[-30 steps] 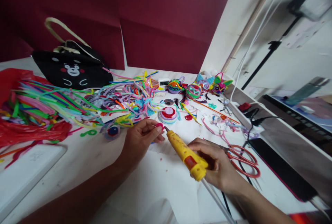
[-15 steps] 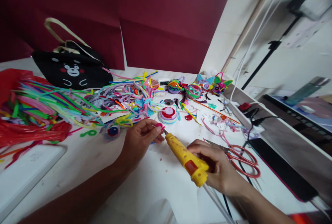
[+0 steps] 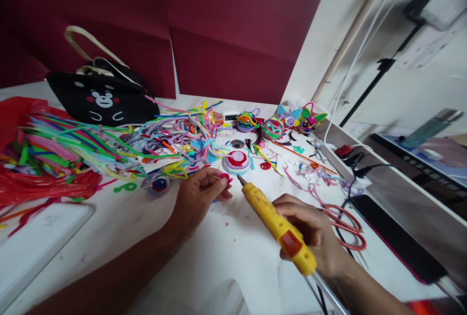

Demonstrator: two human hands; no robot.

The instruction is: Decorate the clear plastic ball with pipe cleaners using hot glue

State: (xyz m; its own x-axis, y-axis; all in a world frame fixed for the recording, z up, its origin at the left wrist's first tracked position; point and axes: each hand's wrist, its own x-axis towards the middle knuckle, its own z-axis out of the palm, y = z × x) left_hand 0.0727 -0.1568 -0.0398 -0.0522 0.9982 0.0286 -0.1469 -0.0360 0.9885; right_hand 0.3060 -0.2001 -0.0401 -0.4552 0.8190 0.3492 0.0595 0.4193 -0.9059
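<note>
Pinched between the fingers of my left hand (image 3: 200, 197) is a small pink curled piece (image 3: 226, 177). My right hand (image 3: 314, 232) is wrapped round a yellow glue gun (image 3: 275, 222), whose metal tip points up and left, a short way right of the pink piece and apart from it. Just beyond my fingers sits a round ornament (image 3: 237, 161) with a red and white top and pale coiled sides. A clear round piece with a dark blue centre (image 3: 159, 184) lies left of my left hand.
Pipe cleaners (image 3: 69, 142) spill from a red plastic bag (image 3: 54, 186) at the left. A black bag (image 3: 102, 98) and finished ornaments (image 3: 272, 128) stand behind. Red-handled scissors (image 3: 346, 227), a cable and a phone (image 3: 399, 237) lie right; a white box (image 3: 44, 242) lies front left.
The glue gun has moved right in my right hand, and its tip has come away from the pink piece. My left hand has stayed nearly still.
</note>
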